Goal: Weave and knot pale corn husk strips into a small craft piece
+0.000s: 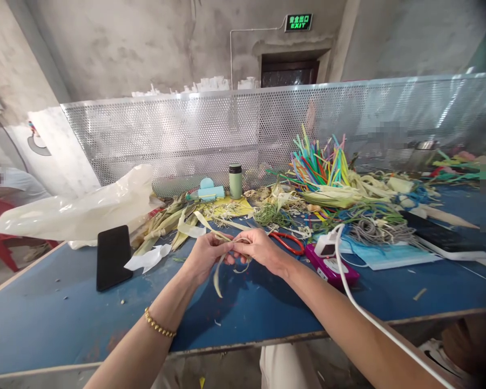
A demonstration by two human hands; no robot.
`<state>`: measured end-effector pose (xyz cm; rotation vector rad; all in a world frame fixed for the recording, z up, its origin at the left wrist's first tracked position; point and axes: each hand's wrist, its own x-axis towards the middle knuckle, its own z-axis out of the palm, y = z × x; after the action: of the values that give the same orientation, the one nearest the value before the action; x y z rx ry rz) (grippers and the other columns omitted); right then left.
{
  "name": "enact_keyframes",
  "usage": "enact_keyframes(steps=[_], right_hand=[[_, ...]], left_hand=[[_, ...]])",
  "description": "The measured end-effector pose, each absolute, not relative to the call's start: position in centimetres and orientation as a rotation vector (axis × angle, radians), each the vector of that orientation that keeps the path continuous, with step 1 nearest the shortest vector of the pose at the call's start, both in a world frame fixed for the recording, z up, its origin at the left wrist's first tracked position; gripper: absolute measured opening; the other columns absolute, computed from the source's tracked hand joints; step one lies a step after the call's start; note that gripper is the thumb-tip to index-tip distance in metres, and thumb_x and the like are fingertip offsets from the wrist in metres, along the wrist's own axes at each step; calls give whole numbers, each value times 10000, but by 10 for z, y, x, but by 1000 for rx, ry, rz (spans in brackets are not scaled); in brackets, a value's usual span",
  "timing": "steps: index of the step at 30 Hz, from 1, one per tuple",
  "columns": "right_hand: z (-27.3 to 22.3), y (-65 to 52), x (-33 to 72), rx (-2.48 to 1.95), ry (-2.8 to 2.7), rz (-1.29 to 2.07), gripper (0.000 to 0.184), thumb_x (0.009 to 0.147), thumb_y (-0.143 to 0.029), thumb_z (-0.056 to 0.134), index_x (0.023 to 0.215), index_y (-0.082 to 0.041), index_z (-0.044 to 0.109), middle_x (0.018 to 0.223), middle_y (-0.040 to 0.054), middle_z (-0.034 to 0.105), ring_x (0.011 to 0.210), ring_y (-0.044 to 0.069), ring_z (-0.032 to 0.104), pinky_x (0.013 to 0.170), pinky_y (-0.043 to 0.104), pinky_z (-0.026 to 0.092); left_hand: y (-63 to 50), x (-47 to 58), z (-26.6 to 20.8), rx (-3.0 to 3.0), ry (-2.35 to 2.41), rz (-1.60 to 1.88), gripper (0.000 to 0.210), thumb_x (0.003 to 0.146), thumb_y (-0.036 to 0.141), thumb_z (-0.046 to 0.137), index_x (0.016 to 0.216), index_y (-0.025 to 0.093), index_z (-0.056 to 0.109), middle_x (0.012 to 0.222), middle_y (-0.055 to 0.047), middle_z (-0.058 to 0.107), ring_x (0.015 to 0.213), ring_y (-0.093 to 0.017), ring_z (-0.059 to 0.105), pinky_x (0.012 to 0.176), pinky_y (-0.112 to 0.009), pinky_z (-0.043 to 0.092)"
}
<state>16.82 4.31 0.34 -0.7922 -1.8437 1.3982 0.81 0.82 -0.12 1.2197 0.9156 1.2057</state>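
Note:
Above the near middle of the table, my left hand (206, 255) and my right hand (259, 249) meet, fingertips touching. Both are closed in a pinch on a pale, dry strip that looks like corn husk (217, 282). One end hangs down below the left fingers, and a thin curl loops under the right ones. The exact grip point is hidden by the fingers. Just beyond the right hand lies a red loop, perhaps scissor handles (294, 249). Left of the hands is a white scrap (149, 259), with more dried husks (166, 224) behind it.
The blue table (56, 324) carries a black phone (113, 258), a purple box (334, 267), a white cable (348, 294) crossing my right forearm, a blue mask (397, 257), a green bottle (235, 182) and colourful stems (319, 165). A perforated metal screen (186, 135) stands behind.

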Motion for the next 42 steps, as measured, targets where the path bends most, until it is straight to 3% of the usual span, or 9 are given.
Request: enact_keyframes(steps=[4, 8, 14, 18, 27, 35, 42], right_hand=[[2, 46, 170, -810, -1978, 1286, 356, 773, -477, 636, 699, -132, 594, 680, 54, 667, 519, 102, 546, 500, 226, 414], [8, 49, 176, -992, -2165, 827, 326, 779, -415, 622, 602, -151, 552, 524, 6, 577, 461, 101, 481, 460, 227, 328], [20, 47, 179, -819, -2134, 588, 181, 825, -276, 566, 790, -145, 687, 730, 26, 632, 655, 122, 526, 606, 232, 385], [15, 48, 172, -761, -2155, 500, 126, 807, -221, 589, 770, -165, 695, 756, 34, 611, 670, 123, 519, 627, 237, 393], [6, 50, 167, -786, -2170, 645, 23, 741, -187, 619, 731, -167, 623, 665, 5, 603, 601, 111, 524, 566, 219, 392], [12, 50, 172, -839, -2091, 803, 103, 735, -244, 609, 694, -154, 579, 598, -14, 537, 543, 93, 460, 490, 202, 353], [8, 51, 170, -864, -2127, 812, 39, 654, -128, 536, 672, -162, 542, 595, -24, 538, 536, 85, 459, 489, 186, 354]], left_hand=[[9, 9, -2, 1235, 944, 1219, 325, 604, 321, 811, 788, 92, 674, 560, -43, 661, 513, -130, 593, 518, -225, 436], [8, 9, -1, 1210, 1035, 1240, 296, 586, 314, 816, 736, 101, 678, 510, -36, 650, 468, -110, 543, 483, -210, 397], [8, 11, -3, 1270, 1081, 1238, 245, 642, 327, 763, 644, 117, 639, 464, -15, 598, 445, -99, 503, 490, -218, 378], [8, 13, -9, 1455, 1117, 1126, 259, 670, 328, 730, 583, 130, 587, 441, 10, 540, 424, -81, 452, 480, -216, 325], [10, 11, -17, 1607, 1221, 1060, 288, 699, 319, 682, 533, 157, 510, 409, 26, 485, 408, -75, 386, 462, -221, 254], [7, 13, -11, 1548, 1142, 1053, 208, 714, 307, 662, 650, 151, 541, 456, 50, 473, 402, -66, 398, 450, -211, 278], [7, 15, -10, 1487, 1130, 1046, 175, 662, 239, 650, 604, 164, 503, 475, 52, 462, 395, -67, 412, 417, -203, 301]])
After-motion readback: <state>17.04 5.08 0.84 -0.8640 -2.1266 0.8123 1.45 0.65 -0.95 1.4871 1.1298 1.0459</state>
